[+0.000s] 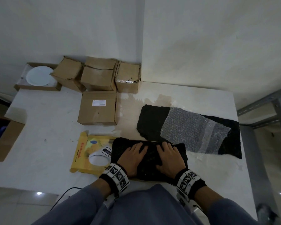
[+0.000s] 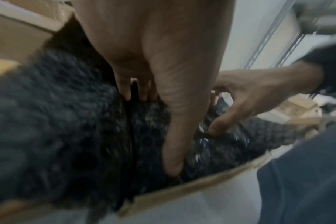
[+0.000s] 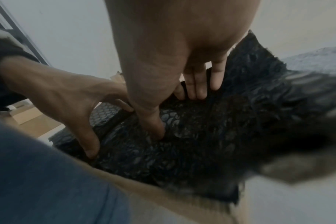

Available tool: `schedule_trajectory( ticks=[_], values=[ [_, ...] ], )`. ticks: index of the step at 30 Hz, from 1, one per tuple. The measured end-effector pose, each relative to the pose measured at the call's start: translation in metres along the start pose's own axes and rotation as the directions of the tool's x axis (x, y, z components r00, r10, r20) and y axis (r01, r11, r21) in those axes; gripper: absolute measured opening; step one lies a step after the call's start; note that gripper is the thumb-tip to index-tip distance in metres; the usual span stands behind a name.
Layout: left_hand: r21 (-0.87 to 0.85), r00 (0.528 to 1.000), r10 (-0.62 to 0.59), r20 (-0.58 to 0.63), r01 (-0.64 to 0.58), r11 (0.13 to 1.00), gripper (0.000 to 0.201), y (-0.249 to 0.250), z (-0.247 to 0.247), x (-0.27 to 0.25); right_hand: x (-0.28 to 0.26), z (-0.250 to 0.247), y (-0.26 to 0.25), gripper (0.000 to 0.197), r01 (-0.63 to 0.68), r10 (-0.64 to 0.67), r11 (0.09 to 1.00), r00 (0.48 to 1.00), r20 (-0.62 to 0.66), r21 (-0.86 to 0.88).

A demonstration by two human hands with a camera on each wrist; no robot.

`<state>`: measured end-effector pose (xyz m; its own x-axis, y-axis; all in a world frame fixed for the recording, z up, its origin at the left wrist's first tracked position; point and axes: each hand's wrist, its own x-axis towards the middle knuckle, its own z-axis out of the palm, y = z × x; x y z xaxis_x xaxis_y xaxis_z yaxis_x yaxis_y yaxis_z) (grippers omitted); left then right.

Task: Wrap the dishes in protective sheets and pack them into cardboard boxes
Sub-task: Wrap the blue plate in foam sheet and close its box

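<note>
A black bubble-wrap bundle (image 1: 150,158), lumpy and dimpled, sits at the near edge of the white bench (image 1: 44,143), inside a shallow cardboard box (image 2: 192,186) whose rim shows in the wrist views. The left hand (image 1: 133,157) and right hand (image 1: 169,158) lie side by side on top, each grip spread wide, fingers pressing the wrap down, thumbs dug in at the near side.

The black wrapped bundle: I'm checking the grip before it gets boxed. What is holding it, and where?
Both hands press on top of the black wrapped bundle: left hand left of middle, right hand right, fingertips at its far edge.
</note>
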<state>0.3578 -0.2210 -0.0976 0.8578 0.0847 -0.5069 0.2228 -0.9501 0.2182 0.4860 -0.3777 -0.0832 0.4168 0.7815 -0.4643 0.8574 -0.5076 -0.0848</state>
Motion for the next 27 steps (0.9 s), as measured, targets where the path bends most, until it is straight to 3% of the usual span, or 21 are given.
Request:
schedule_trajectory(
  ticks=[3, 6, 10, 17, 23, 27],
  values=[
    [0.013, 0.998, 0.008, -0.064, -0.007, 1.0, 0.099, -0.015, -0.005, -0.008, -0.009, -0.005, 0.008, 0.07, -0.038, 0.038, 0.999, 0.998, -0.059, -0.001],
    [0.073, 0.996, 0.033, -0.079, -0.027, 0.997, 0.098, -0.029, -0.004, -0.014, -0.016, -0.004, 0.009, 0.072, -0.067, 0.066, 0.997, 0.998, -0.016, -0.046],
    [0.125, 0.999, 0.037, -0.033, -0.032, 0.992, 0.102, -0.032, 0.004, -0.015, -0.017, 0.007, 0.002, 0.086, -0.084, 0.083, 0.994, 0.996, -0.019, -0.07],
    [0.118, 0.998, 0.014, -0.061, -0.007, 0.993, 0.101, -0.022, 0.012, -0.019, -0.013, 0.022, -0.002, 0.1, -0.048, 0.048, 0.999, 0.999, -0.008, -0.025],
    [0.072, 0.979, 0.095, -0.178, -0.084, 0.994, 0.083, -0.031, 0.011, -0.034, -0.029, 0.008, 0.0, 0.087, -0.086, 0.084, 0.993, 0.996, -0.022, -0.076],
    [0.109, 0.982, 0.095, -0.163, -0.078, 0.991, 0.086, -0.03, 0.011, -0.037, -0.032, 0.017, -0.002, 0.09, -0.124, 0.121, 0.984, 0.992, -0.028, -0.125]
  ],
)
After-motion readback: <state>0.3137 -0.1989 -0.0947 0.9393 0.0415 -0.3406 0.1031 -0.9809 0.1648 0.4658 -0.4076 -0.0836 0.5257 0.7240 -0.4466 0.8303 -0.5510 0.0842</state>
